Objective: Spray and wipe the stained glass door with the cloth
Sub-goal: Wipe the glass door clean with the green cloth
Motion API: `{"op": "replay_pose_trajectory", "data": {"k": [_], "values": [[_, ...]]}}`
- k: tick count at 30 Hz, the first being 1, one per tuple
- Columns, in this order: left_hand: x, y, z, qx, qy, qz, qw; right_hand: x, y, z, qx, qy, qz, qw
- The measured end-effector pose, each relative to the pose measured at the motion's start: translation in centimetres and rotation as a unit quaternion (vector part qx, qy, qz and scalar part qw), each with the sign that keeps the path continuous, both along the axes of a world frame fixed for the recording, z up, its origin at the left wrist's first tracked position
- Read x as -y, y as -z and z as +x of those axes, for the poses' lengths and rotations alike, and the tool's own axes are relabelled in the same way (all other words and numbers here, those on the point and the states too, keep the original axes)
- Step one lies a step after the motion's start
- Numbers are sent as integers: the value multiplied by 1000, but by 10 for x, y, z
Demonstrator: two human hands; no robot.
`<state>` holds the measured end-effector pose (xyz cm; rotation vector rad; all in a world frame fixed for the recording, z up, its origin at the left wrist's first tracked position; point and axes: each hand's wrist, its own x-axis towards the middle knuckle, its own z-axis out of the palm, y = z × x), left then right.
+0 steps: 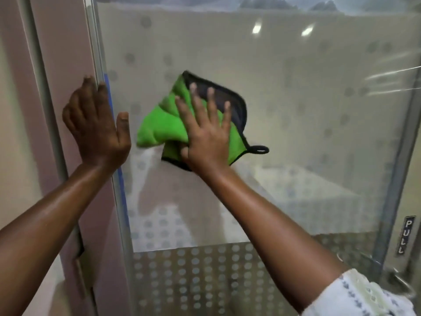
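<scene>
The glass door (pixel 296 99) fills the view, frosted with a pattern of grey dots. A green cloth (pixel 159 124) with a black edge and a small black hanging loop lies bunched flat against the glass at mid-height. My right hand (pixel 205 135) presses on it with fingers spread and the thumb hooked under the cloth's lower edge. My left hand (pixel 98 124) rests open and upright on the door's left edge, fingers reaching around the edge and thumb on the glass. No spray bottle is in view.
A pale pink door frame (pixel 68 65) with a metal strip runs down the left, with a hinge (pixel 80 265) lower down. At the right, a vertical metal rail (pixel 396 179) carries a "PULL" label (pixel 406 234) above a handle fitting.
</scene>
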<state>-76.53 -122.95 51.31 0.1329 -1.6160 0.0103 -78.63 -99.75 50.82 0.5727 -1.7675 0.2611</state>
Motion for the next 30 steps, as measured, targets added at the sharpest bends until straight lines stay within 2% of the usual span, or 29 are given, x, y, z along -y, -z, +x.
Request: {"op": "replay_pose_trajectory", "data": {"k": [2,5,7,10,12,13,15,17,19,21,22,24,26,30], "values": [[0,0,2,7,3,1,1000,-2,50,-1,-10,-24,109,994],[-5,6,8,45,19,16,999,-23,118,3,21,-65,218,973],[-13,20,17,76,35,19,996,-40,158,11,82,-83,265,957],[-32,65,36,122,64,9,990,-61,216,35,205,-112,282,930],[-48,105,51,164,94,17,982,-73,253,54,313,-144,242,907],[-57,126,58,186,113,23,976,-78,268,64,371,-170,190,893],[-76,167,75,228,158,40,960,-88,292,81,458,-216,34,861],[-96,207,89,268,216,80,936,-94,303,93,507,-226,-112,824],[-121,240,106,314,283,187,887,-98,306,99,524,-222,-211,795],[-149,264,121,387,343,327,791,-104,308,105,533,-209,-277,771],[-162,274,126,433,363,369,738,-108,308,108,539,-202,-297,762],[-188,293,132,487,414,420,644,-117,312,112,551,-201,-325,742],[-212,304,137,497,464,471,562,-127,318,117,558,-211,-334,730],[-246,309,133,554,499,475,467,-154,331,126,572,-219,-310,727]]}}
